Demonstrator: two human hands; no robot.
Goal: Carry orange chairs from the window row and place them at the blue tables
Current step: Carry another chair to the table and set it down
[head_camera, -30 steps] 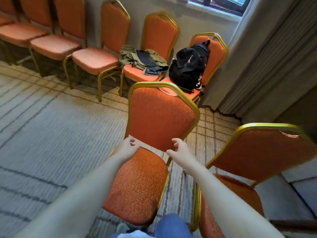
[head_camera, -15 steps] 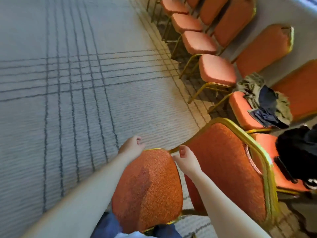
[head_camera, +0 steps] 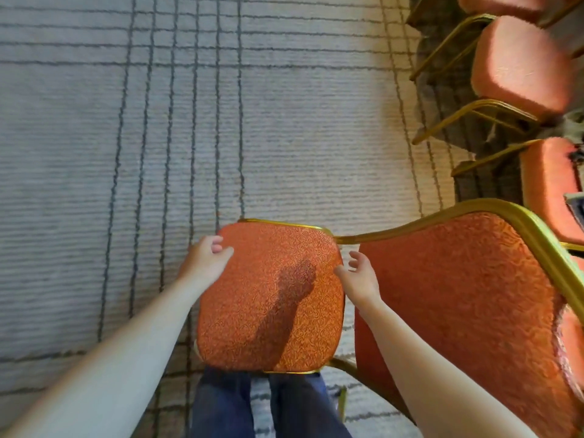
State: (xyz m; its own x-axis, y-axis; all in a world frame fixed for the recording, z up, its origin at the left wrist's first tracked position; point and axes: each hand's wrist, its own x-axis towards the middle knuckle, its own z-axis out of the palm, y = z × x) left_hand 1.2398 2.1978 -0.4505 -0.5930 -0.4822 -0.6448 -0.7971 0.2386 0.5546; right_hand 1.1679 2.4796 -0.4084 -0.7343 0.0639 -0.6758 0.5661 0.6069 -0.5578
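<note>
The chair's seat (head_camera: pixel 271 295) is lying straight ahead of the person, just above the jeans (head_camera: pixel 271 403), with its back (head_camera: pixel 458 295) rising on the right side, so the chair is facing left across the carpet (head_camera: pixel 126 153). Its front-to-back axis is running left to right, crosswise to the person's arms. The left hand (head_camera: pixel 205 260) is gripping the seat's far left corner, fingers curled over the padded edge. The right hand (head_camera: pixel 360 276) is sitting at the gap between seat and back, fingers spread and loosely bent, thumb just touching the seat's right edge, closing on nothing yet. That gap is what the next move seems to be turning on: the gold frame bar joining seat and back is lying just beyond the right fingertips, away from the body, so the right hand is the nearer one to take it. Whether the chair's legs are standing on the carpet or hanging off it cannot be told from here. The row chairs (head_camera: pixel 518 64) are standing well apart at the upper right, seats pointing toward the open carpet. No blue table is showing, so the carry is likely only beginning.
</note>
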